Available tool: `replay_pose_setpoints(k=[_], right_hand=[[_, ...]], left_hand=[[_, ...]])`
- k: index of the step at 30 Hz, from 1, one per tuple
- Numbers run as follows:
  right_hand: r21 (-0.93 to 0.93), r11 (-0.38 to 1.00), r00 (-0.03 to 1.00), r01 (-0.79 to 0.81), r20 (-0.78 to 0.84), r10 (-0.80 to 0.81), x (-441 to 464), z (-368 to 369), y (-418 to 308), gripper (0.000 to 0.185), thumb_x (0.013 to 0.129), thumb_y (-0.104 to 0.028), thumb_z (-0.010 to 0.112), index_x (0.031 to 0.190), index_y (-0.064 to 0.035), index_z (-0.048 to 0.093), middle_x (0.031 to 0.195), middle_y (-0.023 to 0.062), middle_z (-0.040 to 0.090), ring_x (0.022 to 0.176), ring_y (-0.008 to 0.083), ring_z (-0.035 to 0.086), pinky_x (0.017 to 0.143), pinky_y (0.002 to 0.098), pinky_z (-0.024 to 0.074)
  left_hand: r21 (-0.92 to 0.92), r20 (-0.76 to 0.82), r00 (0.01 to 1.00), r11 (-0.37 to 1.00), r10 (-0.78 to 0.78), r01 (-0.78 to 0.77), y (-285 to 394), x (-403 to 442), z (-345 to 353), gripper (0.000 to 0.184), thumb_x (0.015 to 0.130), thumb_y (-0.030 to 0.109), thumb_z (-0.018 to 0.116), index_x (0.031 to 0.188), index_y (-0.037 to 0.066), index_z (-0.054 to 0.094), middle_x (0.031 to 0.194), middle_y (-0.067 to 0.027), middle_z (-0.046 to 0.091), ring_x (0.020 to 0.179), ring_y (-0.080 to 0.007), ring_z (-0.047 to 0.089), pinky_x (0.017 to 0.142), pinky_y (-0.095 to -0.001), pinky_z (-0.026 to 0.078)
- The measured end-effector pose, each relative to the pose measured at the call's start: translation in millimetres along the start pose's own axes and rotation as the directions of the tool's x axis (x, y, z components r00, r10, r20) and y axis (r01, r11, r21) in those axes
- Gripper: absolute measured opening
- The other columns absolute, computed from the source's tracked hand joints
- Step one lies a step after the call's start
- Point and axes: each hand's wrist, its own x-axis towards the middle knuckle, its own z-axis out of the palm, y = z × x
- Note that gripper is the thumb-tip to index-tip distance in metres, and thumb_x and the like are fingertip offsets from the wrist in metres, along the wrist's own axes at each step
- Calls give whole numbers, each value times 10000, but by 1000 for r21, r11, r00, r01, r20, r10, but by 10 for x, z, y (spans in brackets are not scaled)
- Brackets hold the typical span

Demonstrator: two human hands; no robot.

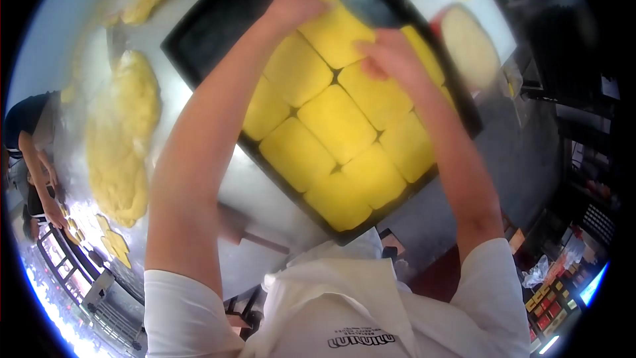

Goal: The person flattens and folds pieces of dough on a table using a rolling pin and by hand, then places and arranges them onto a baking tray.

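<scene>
Fingers of my left hand pinch the far corner of a yellow dough piece; my right hand curls at its right edge, gripping or not I can't tell. It lies between both, equally near, inside the black tray, smooth, roughly square, without an obvious long axis.

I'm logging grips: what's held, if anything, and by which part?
The left hand appears to hold a flat yellow dough square by its far corner; the right hand is near its right corner, grip unclear.
</scene>
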Motion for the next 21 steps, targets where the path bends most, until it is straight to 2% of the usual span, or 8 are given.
replay_pose_setpoints(k=[4, 7, 11, 13, 16, 19, 21], right_hand=[[-122, 992, 1000, -16, -28, 12, 27, 36, -58, 287, 937, -277, 723, 946, 6, 674, 712, 97, 701, 548, 158, 631, 501, 307, 471], [-199, 980, 1000, -15, -14, 12, 30, 4, -91, 304, 935, -299, 722, 918, -1, 660, 703, 105, 705, 539, 162, 626, 511, 316, 478], [-264, 963, 996, -49, -90, 26, -75, -50, -190, 327, 950, -319, 710, 895, -4, 640, 714, 106, 719, 530, 165, 627, 543, 329, 501], [-293, 956, 987, 11, -150, -57, -61, -53, -148, 318, 963, -315, 701, 907, -8, 642, 707, 101, 712, 526, 166, 632, 560, 329, 510], [-320, 947, 976, 27, -196, -94, -61, -28, -82, 291, 979, -298, 690, 928, -14, 649, 693, 96, 701, 519, 170, 638, 574, 327, 518], [-329, 944, 976, 7, -202, -78, -74, -28, -92, 267, 978, -281, 697, 947, -20, 649, 682, 90, 690, 514, 173, 637, 575, 327, 519], [-321, 947, 975, 0, -212, -72, -99, -31, -113, 262, 972, -276, 707, 956, -22, 645, 678, 87, 682, 514, 174, 635, 573, 326, 519]], left_hand=[[127, -23, 999, 991, -49, 51, -1, -2, 17, 193, 933, 170, 774, 1052, 21, 752, 891, -46, 724, 780, -142, 677, 773, -297, 548], [132, -16, 997, 989, -72, 74, 11, -26, 13, 211, 936, 188, 771, 1062, 20, 747, 888, -51, 722, 777, -148, 676, 773, -303, 546], [170, -23, 999, 985, -27, 31, -52, -10, 62, 239, 938, 201, 764, 1080, 11, 738, 891, -53, 724, 778, -143, 674, 771, -297, 541], [160, -18, 1000, 987, -11, 13, -76, -5, 57, 256, 939, 205, 758, 1095, 4, 733, 888, -50, 725, 773, -140, 672, 770, -295, 539], [247, -42, 996, 966, 83, -70, -105, -6, 84, 273, 945, 198, 740, 1131, -2, 721, 942, -86, 745, 817, -185, 702, 795, -329, 555], [371, -193, 966, 924, 172, -90, -21, -212, 165, 303, 952, 163, 718, 1211, 7, 695, 1108, -147, 744, 994, -268, 713, 912, -390, 555], [587, -263, 894, 795, 364, -151, 8, -472, 235, 345, 949, 133, 701, 1270, 11, 669, 1245, -184, 696, 1143, -328, 661, 1001, -427, 524]])
